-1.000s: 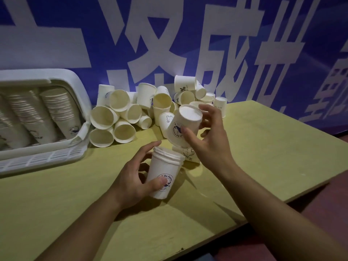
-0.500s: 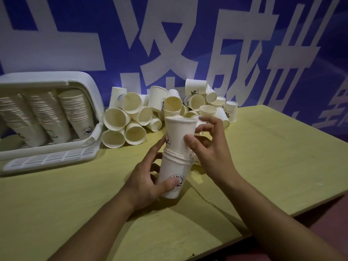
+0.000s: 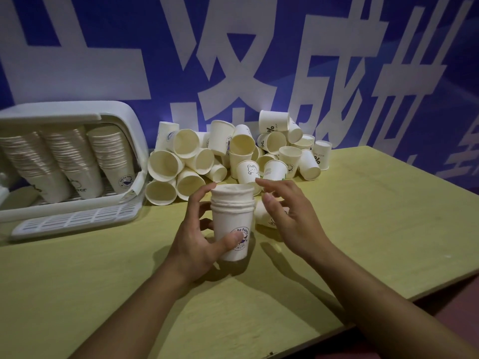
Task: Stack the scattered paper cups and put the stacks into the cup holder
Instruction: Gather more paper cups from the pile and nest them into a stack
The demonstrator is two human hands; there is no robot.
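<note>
1. At the far left of the bench (image 3: 375, 229) sits the white cup holder (image 3: 129, 120), its opening facing the near side. Three long stacks lean inside it, rims tilted up and back, bases toward the near edge.

2. Just right of the holder lies the pile of loose cups (image 3: 228, 154), most on their sides with mouths toward the near edge, a few upright at the far right.

3. The left hand (image 3: 199, 242) grips the short stack (image 3: 232, 221) in front of the pile. The thumb wraps across the printed logo, the other fingers curl round the far side, and one fingertip touches the top rim. The stack stands upright, its long axis vertical, mouth up.

4. The right hand (image 3: 293, 216) hovers just right of the stack, fingers apart and loosely bent, holding nothing. It is close to the stack's rim but not touching it.

5. A single cup (image 3: 261, 216) lies on its side right behind that hand's thumb, with more of the pile just beyond its fingertips. I'd judge the right hand the nearer one for the next pick, a short reach away from the body, while the left keeps the stack's mouth ready.
</note>
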